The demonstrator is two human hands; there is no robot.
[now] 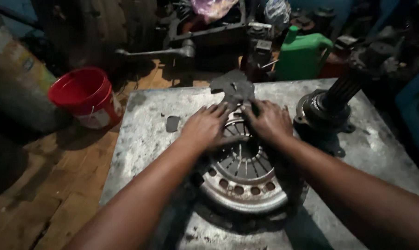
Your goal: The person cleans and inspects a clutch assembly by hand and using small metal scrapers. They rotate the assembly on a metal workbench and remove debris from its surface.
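Note:
A round metal clutch pressure plate [241, 178] with radial spring fingers lies flat on a worn metal table [144, 134]. My left hand [204, 126] presses palm down on its far left edge, fingers spread. My right hand [267, 121] rests on its far right edge, fingertips touching a dark flat ragged piece [233, 87] that lies just beyond the plate. Both forearms reach in from the bottom of the view and cover part of the plate.
A dark splined shaft with a flanged base [327, 109] stands on the table's right side. A red bucket [86, 97] sits on the wooden floor at left. A green jug [303, 54] and a long metal lever [156, 52] lie behind the table.

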